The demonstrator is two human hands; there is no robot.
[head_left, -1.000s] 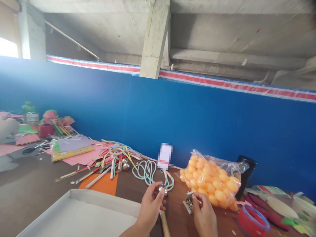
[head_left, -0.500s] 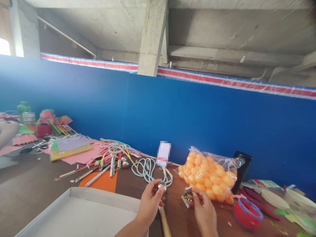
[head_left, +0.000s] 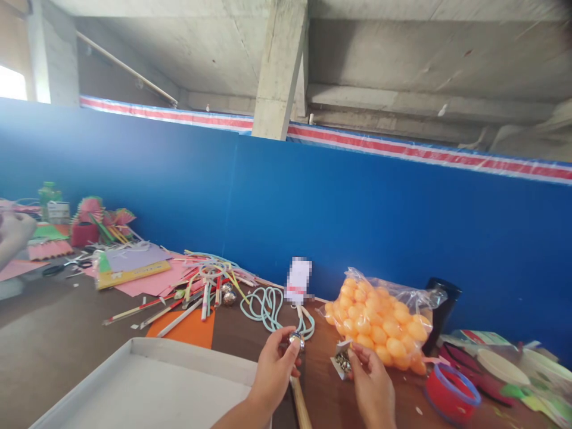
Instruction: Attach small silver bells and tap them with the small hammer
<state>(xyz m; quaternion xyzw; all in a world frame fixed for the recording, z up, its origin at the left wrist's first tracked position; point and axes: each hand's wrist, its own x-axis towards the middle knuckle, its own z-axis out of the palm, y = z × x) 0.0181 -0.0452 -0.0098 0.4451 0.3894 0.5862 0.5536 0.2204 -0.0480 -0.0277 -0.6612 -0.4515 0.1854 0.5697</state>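
My left hand (head_left: 277, 369) is closed on a shiny silver ball (head_left: 295, 341), pinched between thumb and fingers. A wooden stick (head_left: 301, 405) runs along the table just below this hand. In my right hand (head_left: 372, 381) is a small open cardboard box (head_left: 342, 361), gripped by its edge, with small brassy metal pieces inside, too small to name. Both hands are above the brown table, a short way apart. Two more silver balls (head_left: 229, 296) lie by a pile of coloured sticks and straws (head_left: 205, 286).
A white tray (head_left: 134, 381) lies at front left. Behind my hands are a pale blue lanyard (head_left: 263, 310) and a clear bag of orange balls (head_left: 375, 322). A red tape roll (head_left: 451, 393) stands at right. Another person's hand (head_left: 15, 235) shows at far left.
The view has shifted slightly, so everything sits a little further right. The small box is tilted a bit differently, showing more of its contents. Both hands keep their holds.
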